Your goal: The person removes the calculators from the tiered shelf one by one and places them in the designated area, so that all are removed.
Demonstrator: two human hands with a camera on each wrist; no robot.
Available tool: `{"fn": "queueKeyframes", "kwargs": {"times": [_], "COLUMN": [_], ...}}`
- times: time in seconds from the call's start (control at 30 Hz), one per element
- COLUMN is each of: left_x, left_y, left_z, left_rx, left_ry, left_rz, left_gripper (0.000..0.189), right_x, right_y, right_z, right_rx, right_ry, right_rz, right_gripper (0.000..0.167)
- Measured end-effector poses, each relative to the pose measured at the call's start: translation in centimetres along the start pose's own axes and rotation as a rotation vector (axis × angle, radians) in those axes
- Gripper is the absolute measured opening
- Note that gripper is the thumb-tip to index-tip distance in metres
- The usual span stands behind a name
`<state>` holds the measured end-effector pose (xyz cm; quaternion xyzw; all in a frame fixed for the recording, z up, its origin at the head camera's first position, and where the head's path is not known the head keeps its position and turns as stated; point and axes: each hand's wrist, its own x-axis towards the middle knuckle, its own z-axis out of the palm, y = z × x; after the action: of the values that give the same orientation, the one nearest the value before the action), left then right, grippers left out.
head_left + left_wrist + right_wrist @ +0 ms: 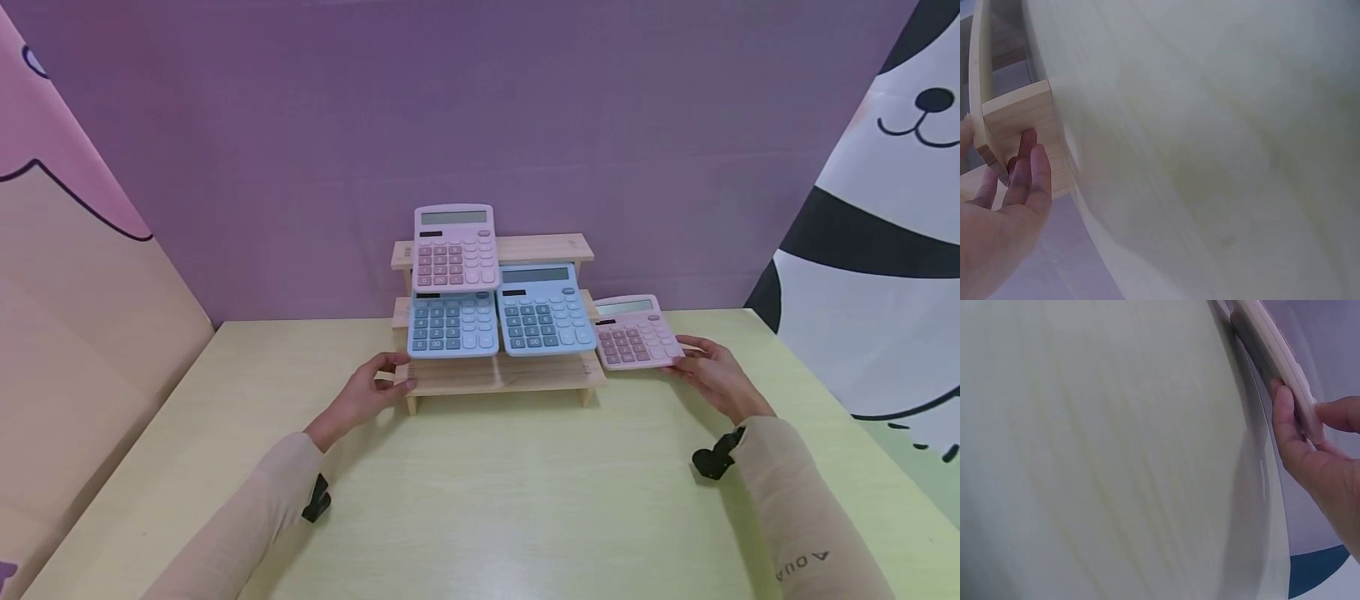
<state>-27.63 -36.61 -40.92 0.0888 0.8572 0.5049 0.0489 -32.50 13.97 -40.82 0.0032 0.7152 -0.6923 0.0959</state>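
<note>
A tiered wooden rack (487, 380) stands against the back wall. My left hand (369, 388) grips the left end of its lowest shelf, thumb on one face and fingers curled beneath, as the left wrist view shows. My right hand (712, 375) pinches the right edge of a pink calculator (636, 333), which is tilted beside the rack; in the right wrist view the calculator (1285, 369) sits between thumb and fingers. On the rack another pink calculator (455, 250) leans on the top tier. Two blue calculators, a left one (453, 325) and a right one (547, 308), lean side by side below it.
The pale wooden table (487, 500) spreads in front of the rack. A purple backdrop (300, 150) rises behind it, with a cartoon panda panel (877, 242) at the right and a pink and beige panel (75, 275) at the left.
</note>
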Motion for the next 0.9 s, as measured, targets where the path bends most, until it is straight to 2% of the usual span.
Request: {"fn": "queueKeyframes", "kwargs": {"times": [0.17, 0.53, 0.6, 0.8, 0.87, 0.9], "left_x": [0.0, -0.4, -0.6, -2.1, -2.2, -2.0], "left_y": [-0.1, 0.0, 0.4, 3.0, 3.1, 2.7], "left_z": [0.0, -0.1, -0.1, -0.1, -0.1, -0.1], "left_rx": [0.002, -0.005, -0.01, -0.003, -0.004, -0.007], "left_ry": [0.001, -0.008, -0.01, -0.019, -0.021, -0.02], "left_rz": [0.003, 0.03, 0.025, 0.021, 0.021, 0.024], "left_gripper": [0.051, 0.052, 0.052, 0.05, 0.05, 0.05], "right_x": [0.3, 0.4, 0.5, 0.7, 0.7, 0.8], "right_y": [0.1, 0.5, 0.5, 0.7, 0.8, 0.9], "right_z": [-0.1, -0.2, -0.2, -0.3, -0.3, -0.4], "right_rx": [-0.047, -0.059, -0.075, -0.197, -0.236, -0.247], "right_ry": [0.001, -0.017, -0.015, -0.005, -0.003, -0.001], "right_rz": [0.01, 0.001, 0.003, -0.001, -0.003, -0.003], "right_gripper": [0.064, 0.071, 0.073, 0.074, 0.074, 0.075]}}
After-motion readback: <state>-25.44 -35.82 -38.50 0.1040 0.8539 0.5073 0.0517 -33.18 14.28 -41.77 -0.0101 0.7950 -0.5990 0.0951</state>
